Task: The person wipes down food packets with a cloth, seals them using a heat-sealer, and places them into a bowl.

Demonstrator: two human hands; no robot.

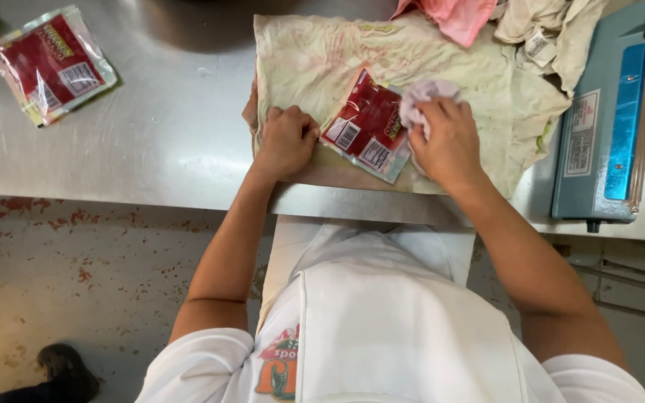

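A red and clear sealed food packet lies on a stained pale cloth spread over the steel table. My left hand rests with curled fingers on the cloth, touching the packet's left corner. My right hand grips a small crumpled pinkish-white rag and presses it against the packet's right edge.
A second red packet lies at the table's far left. A blue heat sealer stands at the right. A pink cloth and crumpled beige rags sit at the back. A dark shoe is on the spotted floor below.
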